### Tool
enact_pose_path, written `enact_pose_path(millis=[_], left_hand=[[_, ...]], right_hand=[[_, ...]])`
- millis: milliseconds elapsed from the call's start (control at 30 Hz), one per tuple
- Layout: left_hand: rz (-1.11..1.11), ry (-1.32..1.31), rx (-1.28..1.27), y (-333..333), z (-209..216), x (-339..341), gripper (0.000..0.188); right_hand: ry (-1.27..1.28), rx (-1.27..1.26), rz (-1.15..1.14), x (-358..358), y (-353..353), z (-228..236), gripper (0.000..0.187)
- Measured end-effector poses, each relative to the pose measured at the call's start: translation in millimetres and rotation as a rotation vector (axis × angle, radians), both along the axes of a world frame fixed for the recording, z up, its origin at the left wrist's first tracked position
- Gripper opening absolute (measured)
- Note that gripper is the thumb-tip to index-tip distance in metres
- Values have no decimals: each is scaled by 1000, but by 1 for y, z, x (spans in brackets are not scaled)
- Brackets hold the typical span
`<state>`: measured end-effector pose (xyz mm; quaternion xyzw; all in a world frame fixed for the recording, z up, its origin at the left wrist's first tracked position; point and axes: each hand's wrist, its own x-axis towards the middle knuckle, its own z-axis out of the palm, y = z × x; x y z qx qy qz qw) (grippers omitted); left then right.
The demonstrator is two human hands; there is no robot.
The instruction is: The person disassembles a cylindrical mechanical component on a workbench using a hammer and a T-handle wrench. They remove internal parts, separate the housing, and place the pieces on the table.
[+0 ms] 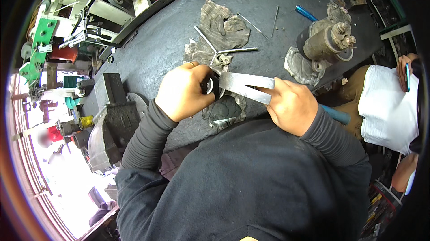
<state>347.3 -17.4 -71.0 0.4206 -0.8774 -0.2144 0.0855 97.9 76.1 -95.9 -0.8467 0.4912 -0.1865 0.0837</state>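
My left hand (182, 92) is closed around a dark round part (209, 85) with a pale metal ring inside its opening. My right hand (293, 105) grips a forked tool (247, 79) with two flat grey metal prongs. Their end is close to the dark part; whether they touch I cannot tell. A blue handle (337, 114) sticks out beyond my right wrist, seemingly of the same tool. Just past the dark part, a three-armed metal wrench (216, 52) lies on a dirty crumpled rag (224, 26).
A starter motor (329, 41) stands at the right on the dark workbench (154, 50), near a blue-handled screwdriver (306, 13) and two long thin rods (274, 22). A bench vise (115, 117) is at the left edge. A person in a white shirt (387, 106) is at the right.
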Motion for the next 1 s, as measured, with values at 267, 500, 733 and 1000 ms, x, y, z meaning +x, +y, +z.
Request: enact_pose_path(millis=[267,500,733,1000], left_hand=[[1,9,18,-6,9,-4,30],[-62,7,4,-9,15,-2,36],[-107,1,98,-11,20,-2,37],[-217,-32,94,-10,23,2,36]], right_hand=[[-49,1,-34,2,-6,2,26],[-113,22,-39,2,-12,-3,14],[-113,-110,-48,-1,-15,-2,28],[-142,-153,-49,0,-7,-1,34]])
